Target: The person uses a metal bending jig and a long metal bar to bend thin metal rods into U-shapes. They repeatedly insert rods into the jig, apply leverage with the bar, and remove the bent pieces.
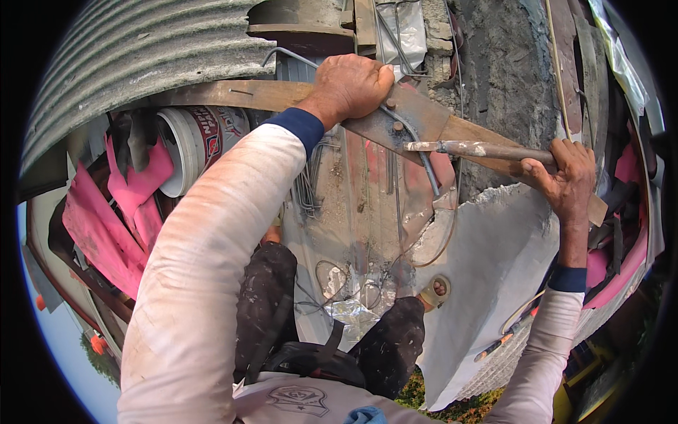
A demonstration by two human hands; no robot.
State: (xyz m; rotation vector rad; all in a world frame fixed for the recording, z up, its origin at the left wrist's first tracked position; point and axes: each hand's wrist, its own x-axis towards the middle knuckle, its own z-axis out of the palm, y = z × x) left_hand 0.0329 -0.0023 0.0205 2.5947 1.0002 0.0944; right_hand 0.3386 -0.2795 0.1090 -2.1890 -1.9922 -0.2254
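Note:
My left hand [353,88] is closed around a bent grey steel rod [429,169] near the top middle. The rod curves past metal pegs on a steel plate [432,116], which sits on a long wooden board [265,95]. Lower down at the right, my right hand [565,173] is wrapped round a worn metal pipe [480,150], whose far end lies across the rod beside the pegs.
Corrugated sheeting [141,46] is at upper left, above a white bucket [176,152] and pink sheets [102,226]. A rough concrete ledge [494,63] runs along the right. Loose rods and wires [307,187] lie near my legs and feet, beside a broad grey sheet [480,268].

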